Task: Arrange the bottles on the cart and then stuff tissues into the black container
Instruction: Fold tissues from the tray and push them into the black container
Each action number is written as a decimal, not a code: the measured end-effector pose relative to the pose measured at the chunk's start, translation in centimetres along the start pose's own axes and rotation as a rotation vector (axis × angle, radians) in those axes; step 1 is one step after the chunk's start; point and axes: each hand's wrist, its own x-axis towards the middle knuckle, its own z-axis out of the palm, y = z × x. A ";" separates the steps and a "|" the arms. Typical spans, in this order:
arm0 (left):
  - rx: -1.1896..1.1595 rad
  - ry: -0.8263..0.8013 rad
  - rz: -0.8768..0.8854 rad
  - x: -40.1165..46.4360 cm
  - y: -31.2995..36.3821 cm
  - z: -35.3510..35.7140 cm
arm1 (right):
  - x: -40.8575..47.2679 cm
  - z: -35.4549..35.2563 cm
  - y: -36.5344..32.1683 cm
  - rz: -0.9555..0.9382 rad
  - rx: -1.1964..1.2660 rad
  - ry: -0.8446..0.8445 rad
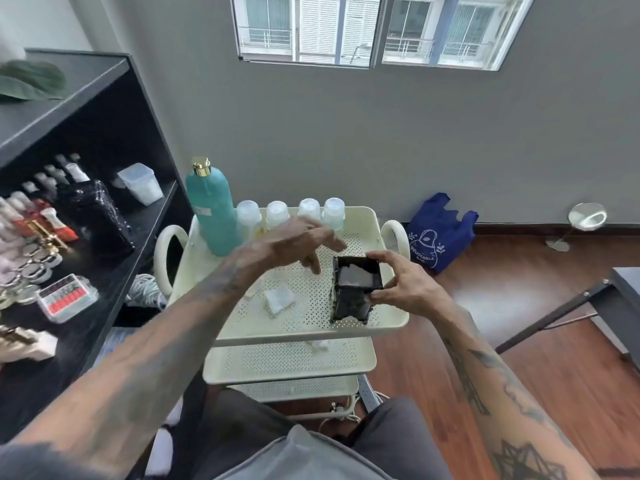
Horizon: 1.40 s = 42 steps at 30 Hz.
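Black container point(356, 289) right of frame centre, standing on the top tray of the cream cart point(388, 320), near its right front corner. White tissue visible inside its open top. My right hand point(405, 285) holds the container: thumb on the near side, fingers curled round the far rim, so that grip is closed on the box. My left hand point(298, 242) hovers just left of and above the container, fingers loosely spread and pointing down, grip wide, nothing in it that I can see. A loose tissue point(280, 299) lies on the perforated tray left of the container, apart from it. Along the tray's far edge: a tall teal bottle point(213, 213) with gold cap at the left, then four small clear bottles point(277, 213) in a row. Another white scrap on the middle tray, lower centre. Black shelf point(104, 133) with cosmetics at frame left; blue bag point(440, 233) on the floor, right.
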 end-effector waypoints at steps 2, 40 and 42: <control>0.041 0.273 0.033 -1.7 -2.4 -2.5 | -0.2 -0.1 -0.4 0.002 -0.044 -0.019; 0.293 0.645 -0.481 -3.3 -18.6 4.8 | 0.0 2.5 -7.4 -0.354 -0.116 0.548; 0.285 0.637 -0.523 -2.9 -18.2 4.8 | -0.1 2.0 -6.5 -0.303 -0.317 0.518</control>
